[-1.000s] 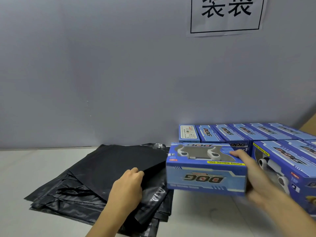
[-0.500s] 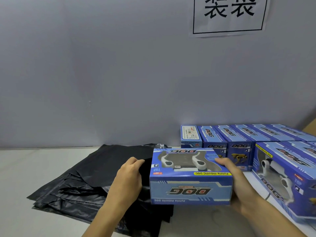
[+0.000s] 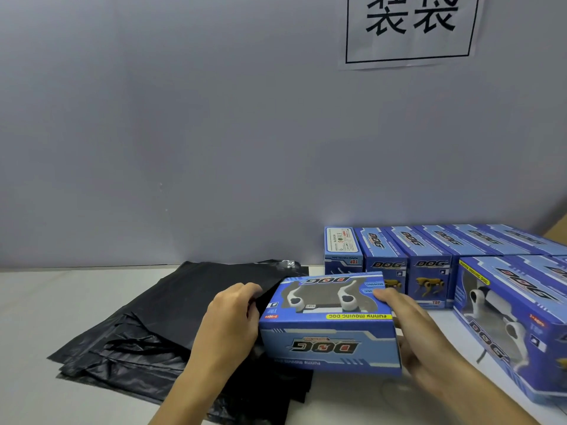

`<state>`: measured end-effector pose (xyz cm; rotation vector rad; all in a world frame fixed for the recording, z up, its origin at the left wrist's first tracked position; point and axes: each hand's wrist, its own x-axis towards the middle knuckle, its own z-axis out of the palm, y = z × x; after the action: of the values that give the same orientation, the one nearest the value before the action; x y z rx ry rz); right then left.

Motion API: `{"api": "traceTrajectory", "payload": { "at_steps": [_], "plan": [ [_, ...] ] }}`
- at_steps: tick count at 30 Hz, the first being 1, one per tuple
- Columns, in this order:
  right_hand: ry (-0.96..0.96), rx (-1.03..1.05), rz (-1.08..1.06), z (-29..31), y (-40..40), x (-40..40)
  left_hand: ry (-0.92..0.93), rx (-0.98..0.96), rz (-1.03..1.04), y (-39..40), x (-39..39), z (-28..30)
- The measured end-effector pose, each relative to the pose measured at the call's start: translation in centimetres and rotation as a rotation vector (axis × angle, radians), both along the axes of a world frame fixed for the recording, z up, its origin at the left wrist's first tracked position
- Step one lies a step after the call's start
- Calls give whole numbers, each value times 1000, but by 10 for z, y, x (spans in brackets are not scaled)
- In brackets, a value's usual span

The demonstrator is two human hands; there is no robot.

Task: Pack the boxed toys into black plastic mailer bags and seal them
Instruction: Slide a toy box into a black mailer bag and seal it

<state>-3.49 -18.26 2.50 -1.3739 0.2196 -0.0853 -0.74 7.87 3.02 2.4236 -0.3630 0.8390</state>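
- The pile of black mailer bags [image 3: 147,326] lies flat, left of the held toy box [image 3: 331,329]; several bags, edges too merged to count.
- The left hand [image 3: 230,320], left of that box, pinches the top bag's edge, probably lifting its mouth open.
- The right hand [image 3: 423,342] grasps the box's right end, aiming it at the bag.
- Right of it, about eight more boxes [image 3: 429,262] wait in rows.
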Motion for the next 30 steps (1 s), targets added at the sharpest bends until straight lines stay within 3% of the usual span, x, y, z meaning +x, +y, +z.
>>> {"api": "traceTrajectory", "payload": {
  "at_steps": [11,22,30],
  "plan": [
    [-75,27,-37,-6,22,-7,-17,-294,-15,-5,5,-5],
    [-47,118,-30,-27,46,-6,46,-358,-163,-9,2,-8],
    [-93,131,-94,-31,50,-3,-27,-365,-349,-14,-2,-7]
  ]
}}
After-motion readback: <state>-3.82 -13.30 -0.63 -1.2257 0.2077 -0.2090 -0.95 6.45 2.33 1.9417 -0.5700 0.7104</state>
